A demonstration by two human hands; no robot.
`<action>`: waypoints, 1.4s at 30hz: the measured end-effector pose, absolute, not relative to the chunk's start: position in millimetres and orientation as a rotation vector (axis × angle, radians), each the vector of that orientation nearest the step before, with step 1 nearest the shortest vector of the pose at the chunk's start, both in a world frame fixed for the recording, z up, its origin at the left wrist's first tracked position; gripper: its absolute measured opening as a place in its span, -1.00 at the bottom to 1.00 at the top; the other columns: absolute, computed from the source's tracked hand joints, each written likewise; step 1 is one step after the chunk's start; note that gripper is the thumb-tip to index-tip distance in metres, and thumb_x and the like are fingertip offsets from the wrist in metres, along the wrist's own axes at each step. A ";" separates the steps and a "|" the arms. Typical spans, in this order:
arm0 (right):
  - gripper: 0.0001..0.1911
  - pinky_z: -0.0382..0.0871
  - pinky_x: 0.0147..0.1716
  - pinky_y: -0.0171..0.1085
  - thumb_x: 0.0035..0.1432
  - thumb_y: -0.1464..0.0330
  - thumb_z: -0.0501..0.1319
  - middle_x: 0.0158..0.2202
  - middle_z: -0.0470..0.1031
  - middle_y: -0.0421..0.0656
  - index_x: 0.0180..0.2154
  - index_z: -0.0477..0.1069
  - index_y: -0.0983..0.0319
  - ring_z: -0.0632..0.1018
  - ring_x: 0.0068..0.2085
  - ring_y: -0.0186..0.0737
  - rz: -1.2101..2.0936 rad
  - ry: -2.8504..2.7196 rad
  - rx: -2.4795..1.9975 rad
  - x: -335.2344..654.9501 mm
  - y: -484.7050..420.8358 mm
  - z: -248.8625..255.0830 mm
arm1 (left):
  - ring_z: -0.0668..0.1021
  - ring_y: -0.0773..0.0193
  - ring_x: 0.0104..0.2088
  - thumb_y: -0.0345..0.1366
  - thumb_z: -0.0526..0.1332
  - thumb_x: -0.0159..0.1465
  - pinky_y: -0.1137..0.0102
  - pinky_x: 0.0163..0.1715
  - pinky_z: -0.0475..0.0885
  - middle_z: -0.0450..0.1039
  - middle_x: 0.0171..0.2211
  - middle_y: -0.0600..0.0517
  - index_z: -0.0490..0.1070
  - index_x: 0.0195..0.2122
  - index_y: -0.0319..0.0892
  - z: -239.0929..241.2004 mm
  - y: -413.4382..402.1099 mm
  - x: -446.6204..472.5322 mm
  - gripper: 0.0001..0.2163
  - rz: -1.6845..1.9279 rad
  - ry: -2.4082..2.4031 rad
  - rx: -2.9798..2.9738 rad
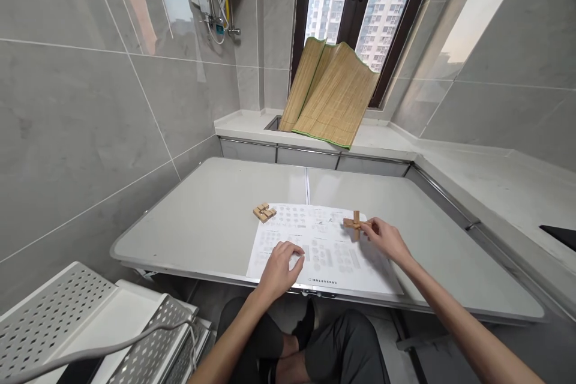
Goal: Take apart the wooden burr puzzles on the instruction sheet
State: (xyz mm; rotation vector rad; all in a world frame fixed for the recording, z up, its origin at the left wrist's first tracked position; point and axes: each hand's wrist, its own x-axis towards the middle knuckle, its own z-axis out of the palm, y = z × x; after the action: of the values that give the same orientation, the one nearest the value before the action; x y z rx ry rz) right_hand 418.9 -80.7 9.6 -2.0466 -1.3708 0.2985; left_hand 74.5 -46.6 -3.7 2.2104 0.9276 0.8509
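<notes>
My right hand [387, 241] pinches one arm of a cross-shaped assembly of wooden puzzle pieces [356, 216] over the right part of a printed sheet [324, 281]. Small diagrams cover the sheet, too fine to make out. Near the sheet's front edge is my left hand [279, 269], its fingers curved and a gap between thumb and forefinger, holding nothing. A small cluster of notched wooden pieces [264, 212] lies at the sheet's far left corner, away from both hands.
The sheet lies on a pale folding table [189, 216]. Behind it, a folded bamboo mat [335, 93] leans on the white counter [387, 139] by the window. A perforated white rack [58, 300] with a grey cable [121, 343] stands at the lower left.
</notes>
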 end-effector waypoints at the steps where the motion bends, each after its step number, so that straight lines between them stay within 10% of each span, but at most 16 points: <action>1: -0.69 0.38 -0.29 -0.20 0.28 0.07 0.19 -0.38 0.65 -0.11 -0.28 0.51 0.15 0.63 -0.33 -0.04 0.317 -1.425 -1.995 410.0 -84.8 14.7 | 0.55 0.05 -0.05 -0.24 0.15 0.42 0.08 0.04 0.47 0.55 -0.15 -0.04 0.46 -0.16 -0.07 0.2 -47.5 75.4 -0.89 0.858 0.929 2.179; 12: -0.61 0.43 -0.34 -0.23 0.44 0.02 0.09 -0.31 0.65 -0.12 -0.12 0.50 0.16 0.64 -0.29 -0.10 0.557 -1.781 -1.532 321.5 -133.4 63.0 | 0.40 -0.15 0.34 0.02 0.59 -0.01 0.00 0.30 0.35 0.33 0.35 -0.19 0.15 0.43 -0.01 37.2 -38.6 97.3 0.02 0.681 0.641 1.953; 42: -0.59 0.48 -0.20 -0.17 0.47 0.06 0.03 -0.32 0.66 -0.15 0.01 0.55 0.09 0.64 -0.28 -0.05 0.853 -1.817 -1.481 295.7 -64.3 3.0 | 0.53 -0.04 0.19 -0.14 0.58 -0.03 0.06 0.24 0.45 0.51 0.16 -0.06 0.35 0.19 0.00 8.4 -7.5 67.2 -0.24 0.784 0.813 1.732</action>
State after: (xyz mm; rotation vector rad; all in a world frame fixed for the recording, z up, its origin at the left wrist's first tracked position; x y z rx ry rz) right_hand 295.7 -64.3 3.0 -1.4807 -1.8168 0.8527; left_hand 67.2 -7.5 8.4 1.7317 0.8133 0.7841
